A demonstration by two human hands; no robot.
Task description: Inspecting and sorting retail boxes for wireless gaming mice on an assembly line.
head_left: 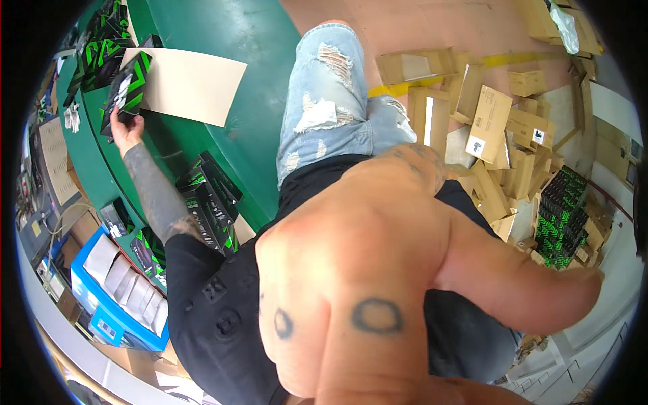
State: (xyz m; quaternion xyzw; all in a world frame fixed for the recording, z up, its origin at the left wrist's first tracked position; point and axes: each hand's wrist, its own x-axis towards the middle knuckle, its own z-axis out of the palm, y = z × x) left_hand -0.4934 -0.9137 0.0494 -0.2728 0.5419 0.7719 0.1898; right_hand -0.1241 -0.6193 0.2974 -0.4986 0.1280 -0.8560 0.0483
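Observation:
At the left, over the green table (223, 40), my left hand (126, 129) grips the near end of a flat black box (137, 81) with green stripes. The thumb and fingers close on its edge, and a pale shiny patch shows on the box. My right hand (358, 250) is very close to the camera and fills the lower middle. Its back and the ring-shaped marks on two fingers are visible. The thumb juts out to the right, apart from the fingers, which run stretched past the lower edge. Their tips are hidden, and nothing shows in this hand.
A cream sheet (196, 84) lies beside the held box. More black-and-green boxes (209, 192) are near my left forearm. A blue bin (88, 266) holds white packets. On the right, many brown cartons (489, 121) are heaped near stacked black-and-green boxes (560, 216).

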